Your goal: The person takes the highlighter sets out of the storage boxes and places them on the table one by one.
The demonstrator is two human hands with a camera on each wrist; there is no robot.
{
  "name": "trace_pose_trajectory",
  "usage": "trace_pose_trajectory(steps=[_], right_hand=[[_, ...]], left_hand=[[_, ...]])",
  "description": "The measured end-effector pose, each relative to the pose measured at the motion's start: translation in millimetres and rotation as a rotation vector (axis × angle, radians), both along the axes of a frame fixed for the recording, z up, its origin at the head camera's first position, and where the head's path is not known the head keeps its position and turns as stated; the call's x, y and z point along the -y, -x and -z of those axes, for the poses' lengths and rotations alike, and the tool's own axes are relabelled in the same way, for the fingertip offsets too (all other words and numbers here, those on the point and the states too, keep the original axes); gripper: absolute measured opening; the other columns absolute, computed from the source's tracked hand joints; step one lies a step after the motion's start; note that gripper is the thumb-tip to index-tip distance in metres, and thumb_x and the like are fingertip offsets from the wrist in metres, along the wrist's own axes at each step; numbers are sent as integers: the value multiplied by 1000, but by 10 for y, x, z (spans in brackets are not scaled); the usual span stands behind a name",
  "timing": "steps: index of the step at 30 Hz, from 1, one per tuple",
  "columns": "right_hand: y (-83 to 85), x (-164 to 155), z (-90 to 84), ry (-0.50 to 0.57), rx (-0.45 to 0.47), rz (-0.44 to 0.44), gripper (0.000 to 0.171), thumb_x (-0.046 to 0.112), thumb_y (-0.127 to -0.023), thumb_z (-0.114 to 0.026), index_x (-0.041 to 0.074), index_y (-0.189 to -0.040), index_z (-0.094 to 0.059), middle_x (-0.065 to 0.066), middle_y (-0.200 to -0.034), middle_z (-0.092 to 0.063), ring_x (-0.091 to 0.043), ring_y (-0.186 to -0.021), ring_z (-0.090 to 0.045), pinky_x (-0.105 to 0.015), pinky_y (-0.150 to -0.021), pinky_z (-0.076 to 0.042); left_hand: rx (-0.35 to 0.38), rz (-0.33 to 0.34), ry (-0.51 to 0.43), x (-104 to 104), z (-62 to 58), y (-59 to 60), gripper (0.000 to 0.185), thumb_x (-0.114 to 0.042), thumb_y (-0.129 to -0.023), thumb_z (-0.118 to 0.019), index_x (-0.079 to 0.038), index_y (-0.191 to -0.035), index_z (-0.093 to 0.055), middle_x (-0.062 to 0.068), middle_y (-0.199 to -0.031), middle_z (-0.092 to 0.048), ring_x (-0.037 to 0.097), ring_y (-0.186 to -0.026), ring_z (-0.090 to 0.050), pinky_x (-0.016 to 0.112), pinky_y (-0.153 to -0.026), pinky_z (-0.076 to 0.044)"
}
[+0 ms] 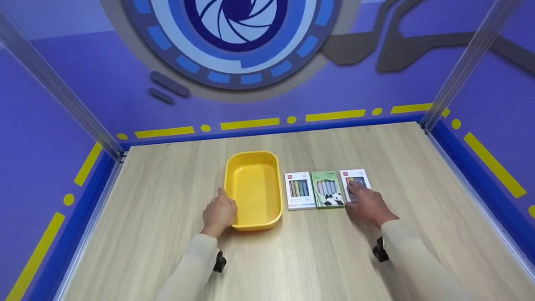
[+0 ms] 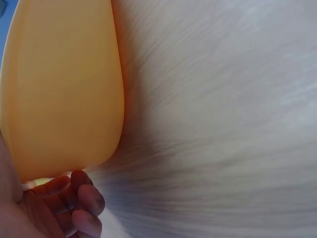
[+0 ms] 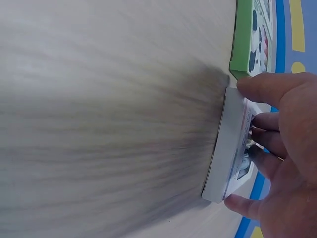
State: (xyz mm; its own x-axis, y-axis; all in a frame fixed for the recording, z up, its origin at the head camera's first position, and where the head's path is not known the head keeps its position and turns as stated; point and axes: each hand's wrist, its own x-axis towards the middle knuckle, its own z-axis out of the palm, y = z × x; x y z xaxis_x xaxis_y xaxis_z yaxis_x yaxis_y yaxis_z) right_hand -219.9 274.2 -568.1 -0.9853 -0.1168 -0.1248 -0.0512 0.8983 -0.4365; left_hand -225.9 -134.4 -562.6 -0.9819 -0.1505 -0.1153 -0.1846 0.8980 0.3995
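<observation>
Head view: left hand [image 1: 219, 213] grips the yellow plastic tub's [image 1: 253, 161] near-left corner, steadying it; right hand [image 1: 367, 203] pinches the rightmost white crayon box [image 1: 354, 175], centre-right, thumb and fingers on opposite edges.

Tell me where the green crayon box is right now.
In the head view, the green crayon box lies on the table right of the yellow tray, between two white crayon boxes, beside the right hand.

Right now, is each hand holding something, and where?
The left hand grips the yellow tub at its near left corner. The right hand pinches the rightmost white crayon box by its side edges.
</observation>
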Motion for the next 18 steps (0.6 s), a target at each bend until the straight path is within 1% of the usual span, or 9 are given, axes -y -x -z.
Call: trace_pose_trajectory(steps=[4, 8, 12, 15, 18], right_hand=[[15, 14, -18, -11, -46, 6, 62, 16, -89, -65, -1, -144, -41, -23, -151, -36, -44, -139, -34, -59, -107, -33], [35, 49, -93, 18, -59, 15, 61, 18, -91, -63, 0, -145, -40, -20, -153, -35, -41, -143, -28, -58, -111, -27], [35, 142, -185, 54, -75, 1, 55, 19, -92, -63, -1, -141, -46, -19, -153, -36, -40, -144, -26, -56, -113, -25], [22, 240, -268, 76, -102, -15, 51, 20, -93, -62, -1, -138, -50, -19, -152, -37, -40, -144, -26, -56, -113, -25], [0, 340, -370, 86, -140, -21, 50, 22, -93, -61, 1, -137, -52, -18, -152, -39, -38, -144, -28, -55, -113, -26]], left_hand=[[10, 4, -9, 10, 5, 27, 45, -25, -95, -43, 0, -133, -39, 15, -85, -63, 27, -69, -60, 43, -59, -45], [25, 24, -20, 21, -13, 62, 48, -27, -94, -46, 1, -133, -40, 17, -91, -65, 29, -74, -62, 46, -64, -46], [55, 38, -13, 45, -38, 83, 53, -34, -96, -48, 1, -134, -41, 18, -97, -66, 30, -80, -64, 45, -68, -47], [53, 34, -1, 67, -63, 103, 55, -38, -96, -48, 1, -136, -41, 18, -102, -66, 32, -86, -65, 46, -71, -48], [28, 37, 20, 69, -109, 132, 57, -39, -97, -48, 0, -137, -41, 18, -107, -64, 33, -93, -64, 48, -75, -48]])
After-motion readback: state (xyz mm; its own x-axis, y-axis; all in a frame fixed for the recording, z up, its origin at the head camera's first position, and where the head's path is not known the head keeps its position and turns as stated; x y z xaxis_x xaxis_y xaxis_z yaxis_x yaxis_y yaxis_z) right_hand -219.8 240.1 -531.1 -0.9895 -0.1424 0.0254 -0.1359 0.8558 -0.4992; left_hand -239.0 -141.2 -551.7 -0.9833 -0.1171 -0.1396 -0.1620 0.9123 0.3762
